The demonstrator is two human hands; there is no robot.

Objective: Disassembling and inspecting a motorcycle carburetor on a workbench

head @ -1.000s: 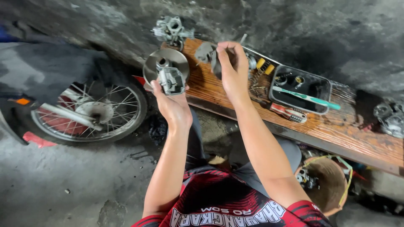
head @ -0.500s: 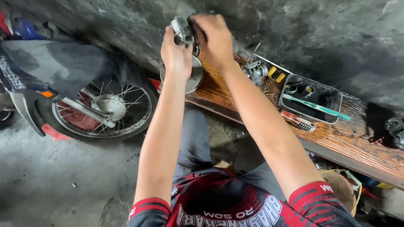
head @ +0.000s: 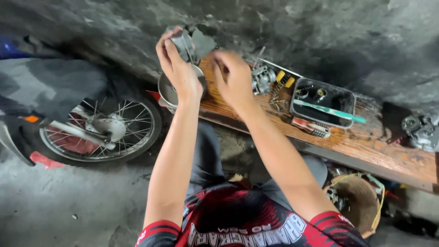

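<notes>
My left hand (head: pixel 176 64) is raised above a metal bowl (head: pixel 167 91) and grips a small grey carburetor part (head: pixel 183 43). My right hand (head: pixel 233 77) hovers just right of it, blurred, with its fingers loosely curled and nothing visible in them. Both hands are over the left end of a wooden plank (head: pixel 366 146). A second carburetor (head: pixel 261 78) lies on the plank just right of my right hand.
A black tray (head: pixel 347 103) holds small parts and a green toothbrush (head: pixel 329 110). A red-handled tool (head: pixel 311 127) lies before it, an engine part (head: pixel 420 128) at the far right. A motorcycle wheel (head: pixel 98 132) stands left, a basket (head: pixel 359 201) below the plank.
My left hand lifted the carburetor part from bowl height up toward the wall. My right hand left the part and dropped slightly to the right.
</notes>
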